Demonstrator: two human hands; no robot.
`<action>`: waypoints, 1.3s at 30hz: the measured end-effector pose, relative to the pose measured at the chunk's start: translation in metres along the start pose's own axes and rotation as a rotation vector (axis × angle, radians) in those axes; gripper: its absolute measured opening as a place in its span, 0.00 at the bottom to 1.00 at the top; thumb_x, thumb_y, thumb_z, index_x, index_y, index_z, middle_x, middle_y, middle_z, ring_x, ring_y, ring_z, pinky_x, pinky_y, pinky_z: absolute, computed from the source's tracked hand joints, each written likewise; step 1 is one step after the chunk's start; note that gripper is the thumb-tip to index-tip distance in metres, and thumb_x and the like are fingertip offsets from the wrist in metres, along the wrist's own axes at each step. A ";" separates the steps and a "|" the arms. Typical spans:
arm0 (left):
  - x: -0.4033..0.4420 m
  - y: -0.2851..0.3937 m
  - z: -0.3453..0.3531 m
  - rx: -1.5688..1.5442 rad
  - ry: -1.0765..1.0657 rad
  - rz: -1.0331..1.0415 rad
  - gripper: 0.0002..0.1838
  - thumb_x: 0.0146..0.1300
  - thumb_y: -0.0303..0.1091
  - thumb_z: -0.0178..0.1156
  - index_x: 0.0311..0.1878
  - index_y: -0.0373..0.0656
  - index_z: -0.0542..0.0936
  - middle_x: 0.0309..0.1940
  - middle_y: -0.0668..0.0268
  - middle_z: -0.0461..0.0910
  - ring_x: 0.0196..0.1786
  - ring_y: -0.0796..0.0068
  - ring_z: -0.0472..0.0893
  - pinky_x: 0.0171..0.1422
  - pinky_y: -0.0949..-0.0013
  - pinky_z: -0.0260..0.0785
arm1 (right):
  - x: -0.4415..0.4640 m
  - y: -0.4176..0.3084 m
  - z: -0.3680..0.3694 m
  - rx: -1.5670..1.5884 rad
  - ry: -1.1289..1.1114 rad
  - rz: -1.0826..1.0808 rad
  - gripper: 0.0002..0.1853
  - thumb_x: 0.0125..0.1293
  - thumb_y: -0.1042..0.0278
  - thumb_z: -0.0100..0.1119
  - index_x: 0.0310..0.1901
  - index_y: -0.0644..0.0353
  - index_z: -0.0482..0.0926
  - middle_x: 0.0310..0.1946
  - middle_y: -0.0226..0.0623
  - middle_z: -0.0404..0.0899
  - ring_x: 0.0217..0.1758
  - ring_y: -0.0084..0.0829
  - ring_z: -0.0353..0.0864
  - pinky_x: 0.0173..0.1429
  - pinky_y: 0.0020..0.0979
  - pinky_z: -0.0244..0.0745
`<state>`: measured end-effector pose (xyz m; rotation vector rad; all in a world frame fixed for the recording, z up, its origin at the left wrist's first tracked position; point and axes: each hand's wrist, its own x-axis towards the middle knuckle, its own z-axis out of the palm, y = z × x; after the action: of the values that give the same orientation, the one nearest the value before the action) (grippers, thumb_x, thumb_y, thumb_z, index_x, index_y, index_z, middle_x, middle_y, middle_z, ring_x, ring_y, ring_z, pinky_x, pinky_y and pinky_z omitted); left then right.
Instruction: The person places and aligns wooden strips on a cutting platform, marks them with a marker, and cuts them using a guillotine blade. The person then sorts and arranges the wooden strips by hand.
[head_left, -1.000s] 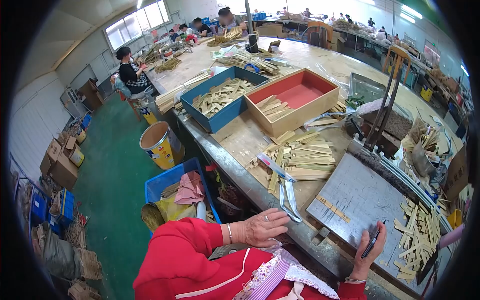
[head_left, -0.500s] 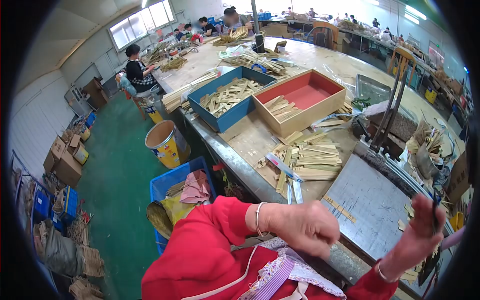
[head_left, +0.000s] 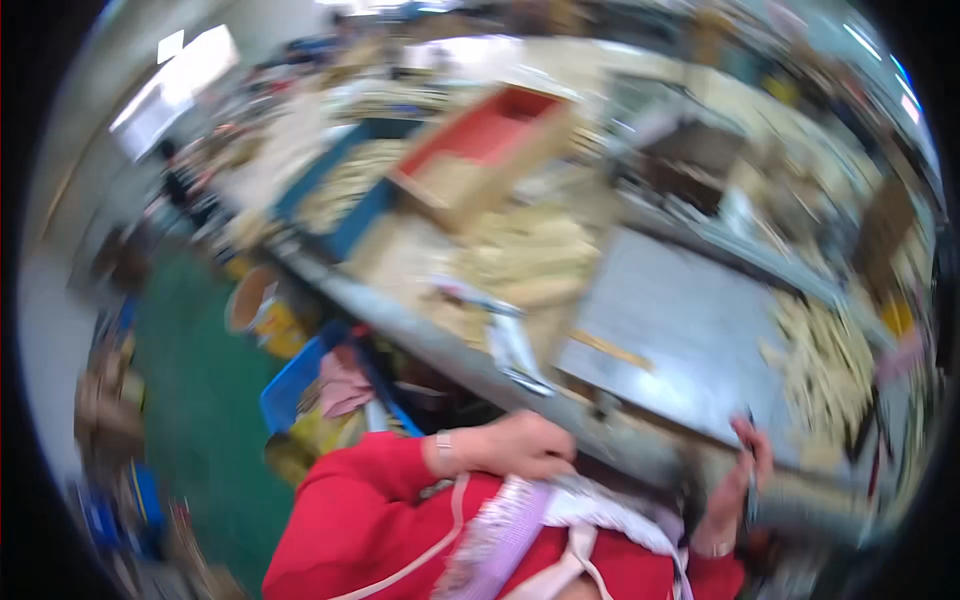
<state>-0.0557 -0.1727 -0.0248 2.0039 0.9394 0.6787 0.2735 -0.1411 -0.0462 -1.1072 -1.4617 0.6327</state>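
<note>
The view is blurred by motion. My left hand (head_left: pixel 520 445) is closed at the upper edge of the patterned apron (head_left: pixel 600 505), near my waist; what it grips is too blurred to name. At the lower right, my right hand (head_left: pixel 738 480) is closed on a dark, thin pen-like tool (head_left: pixel 751 490), beside the table's front edge. Beyond it lies a grey metal plate (head_left: pixel 680 320) with a thin bamboo strip (head_left: pixel 612 350) on its left part. Loose bamboo strips are piled to the plate's right (head_left: pixel 825 375) and beyond its left side (head_left: pixel 530 245).
A blue box (head_left: pixel 350 235) of strips and a wooden box (head_left: pixel 500 150) with a red inside stand on the table. A clear bag-like item (head_left: pixel 515 345) lies by the edge. Left of the table are a blue crate (head_left: pixel 290 375) and a yellow bucket (head_left: pixel 270 315).
The whole view has tilted and blurred. My left hand has drawn back to the apron from farther right. My right hand has come down from its raised place, still with the dark tool.
</note>
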 end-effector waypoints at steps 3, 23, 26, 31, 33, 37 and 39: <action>0.010 0.003 -0.006 0.061 -0.084 -0.006 0.06 0.55 0.32 0.65 0.30 0.40 0.81 0.23 0.58 0.79 0.26 0.60 0.80 0.31 0.62 0.72 | -0.008 -0.006 -0.019 -0.129 0.084 0.005 0.20 0.59 0.70 0.54 0.54 0.66 0.75 0.55 0.45 0.77 0.62 0.40 0.74 0.69 0.38 0.62; 0.346 0.027 0.075 0.860 -0.188 0.271 0.12 0.61 0.41 0.61 0.34 0.40 0.77 0.31 0.53 0.78 0.38 0.49 0.79 0.40 0.52 0.70 | 0.028 0.059 -0.115 -0.757 0.259 -0.222 0.30 0.45 0.72 0.69 0.54 0.64 0.72 0.47 0.48 0.76 0.56 0.53 0.72 0.60 0.49 0.64; 0.343 0.023 0.074 0.811 -0.181 0.282 0.11 0.61 0.39 0.60 0.34 0.40 0.77 0.30 0.53 0.78 0.36 0.49 0.78 0.39 0.52 0.70 | 0.028 0.059 -0.116 -0.743 0.239 -0.201 0.30 0.45 0.71 0.69 0.54 0.64 0.72 0.48 0.49 0.77 0.57 0.54 0.72 0.61 0.50 0.64; 0.320 0.016 0.049 0.827 -0.170 0.317 0.09 0.62 0.36 0.60 0.33 0.41 0.76 0.28 0.55 0.77 0.32 0.50 0.78 0.36 0.52 0.69 | 0.027 0.059 -0.116 -0.738 0.225 -0.180 0.30 0.46 0.71 0.70 0.54 0.64 0.73 0.50 0.49 0.78 0.58 0.54 0.72 0.62 0.51 0.63; 0.307 0.011 0.041 0.848 -0.140 0.336 0.08 0.61 0.36 0.60 0.33 0.41 0.75 0.26 0.56 0.76 0.31 0.51 0.78 0.34 0.53 0.69 | 0.028 0.061 -0.114 -0.760 0.212 -0.190 0.30 0.46 0.71 0.70 0.54 0.64 0.73 0.50 0.50 0.78 0.58 0.54 0.73 0.62 0.51 0.63; 0.281 0.000 0.023 0.864 -0.112 0.371 0.09 0.60 0.34 0.61 0.31 0.42 0.73 0.24 0.57 0.75 0.30 0.52 0.78 0.33 0.55 0.70 | 0.030 0.061 -0.109 -0.794 0.180 -0.187 0.30 0.47 0.71 0.69 0.54 0.65 0.73 0.51 0.51 0.78 0.60 0.55 0.72 0.64 0.51 0.64; 0.265 -0.007 0.012 0.869 -0.105 0.366 0.08 0.60 0.34 0.61 0.31 0.42 0.73 0.24 0.58 0.75 0.30 0.52 0.79 0.34 0.55 0.71 | 0.030 0.057 -0.102 -0.804 0.151 -0.170 0.29 0.47 0.71 0.69 0.54 0.65 0.73 0.51 0.51 0.78 0.61 0.55 0.72 0.65 0.51 0.63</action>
<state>0.1043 0.0379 -0.0036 2.9970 0.8910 0.3593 0.3892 -0.1109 -0.0603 -1.5668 -1.6955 -0.1978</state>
